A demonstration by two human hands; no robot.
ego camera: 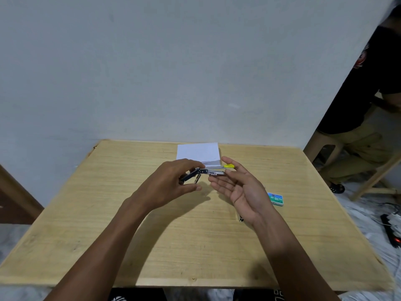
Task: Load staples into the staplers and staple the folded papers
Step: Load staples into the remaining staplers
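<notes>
A small metal stapler (pixel 208 171) with a yellow tip is held above the middle of the wooden table (pixel 152 246), swung wide open at its hinge. My left hand (pixel 173 183) grips the stapler's dark left arm with curled fingers. My right hand (pixel 236 185), palm up, pinches the stapler's right half near the yellow end between thumb and fingers. Behind the hands lies a folded white paper (pixel 196 152) near the table's far edge. A small green and blue staple box (pixel 275 199) marked "No 10" lies on the table to the right of my right hand.
A small dark object (pixel 241 219) lies on the table under my right wrist. A person in a black shirt (pixel 366 101) sits on a wooden stool at the right. A black power strip (pixel 390 231) with cables lies on the floor at the right.
</notes>
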